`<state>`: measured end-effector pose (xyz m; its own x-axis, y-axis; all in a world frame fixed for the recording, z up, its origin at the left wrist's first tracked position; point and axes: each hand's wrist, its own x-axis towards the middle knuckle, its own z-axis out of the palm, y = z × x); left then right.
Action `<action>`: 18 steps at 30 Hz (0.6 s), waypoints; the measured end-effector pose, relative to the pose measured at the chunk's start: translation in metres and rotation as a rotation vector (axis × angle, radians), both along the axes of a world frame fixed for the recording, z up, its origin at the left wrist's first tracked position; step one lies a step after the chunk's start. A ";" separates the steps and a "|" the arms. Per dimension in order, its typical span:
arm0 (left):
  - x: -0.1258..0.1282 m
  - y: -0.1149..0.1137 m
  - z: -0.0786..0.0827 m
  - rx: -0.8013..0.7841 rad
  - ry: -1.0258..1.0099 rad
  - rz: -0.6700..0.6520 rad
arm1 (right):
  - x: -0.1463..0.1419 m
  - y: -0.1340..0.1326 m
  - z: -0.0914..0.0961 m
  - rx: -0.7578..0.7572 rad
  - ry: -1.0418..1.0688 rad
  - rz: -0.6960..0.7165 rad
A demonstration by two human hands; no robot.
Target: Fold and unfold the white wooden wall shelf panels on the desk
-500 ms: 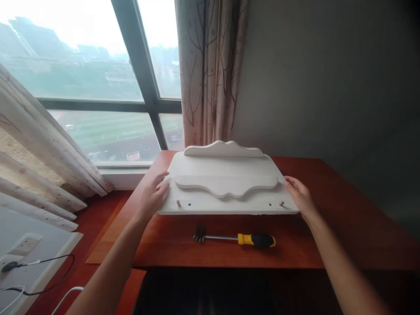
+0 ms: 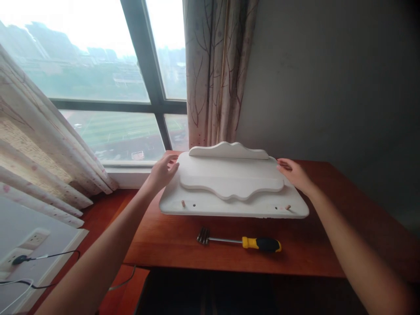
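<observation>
A white board (image 2: pixel 226 208) lies on the table, with two wooden dowels and two holes along its near side. Two white panels with wavy edges are on it: the far panel (image 2: pixel 229 151) stands up at the back, the nearer panel (image 2: pixel 231 186) has its scalloped edge toward me. At the board's far left corner is my left hand (image 2: pixel 164 171), fingers curved and apart, tips at the edge. My right hand (image 2: pixel 294 174) is at the far right corner in a similar pose, fingers loosely bent. Whether either presses on the edge is hard to see.
Nearer to me on the red-brown table (image 2: pixel 164 245) lies a yellow and black screwdriver (image 2: pixel 262 244), its tip by several small metal screws (image 2: pixel 203 236). A window with curtains (image 2: pixel 216 78) is behind. At lower left a plug (image 2: pixel 20 260) sits in a wall socket.
Both hands have moved away from me along the board's sides to its far corners. The view has shifted slightly; the board and screwdriver look about the same on the table.
</observation>
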<state>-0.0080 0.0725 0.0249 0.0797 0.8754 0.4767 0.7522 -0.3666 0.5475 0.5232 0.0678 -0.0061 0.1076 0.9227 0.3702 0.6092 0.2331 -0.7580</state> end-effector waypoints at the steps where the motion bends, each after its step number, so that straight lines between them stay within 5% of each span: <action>1: 0.003 0.014 0.000 -0.014 -0.004 -0.021 | -0.003 0.013 0.003 0.008 -0.011 0.012; 10: 0.019 0.111 -0.006 -0.107 -0.068 -0.135 | -0.010 0.092 0.009 -0.031 -0.109 0.056; 18: 0.020 0.124 -0.008 -0.278 -0.224 -0.211 | -0.004 0.106 0.007 -0.092 -0.012 0.113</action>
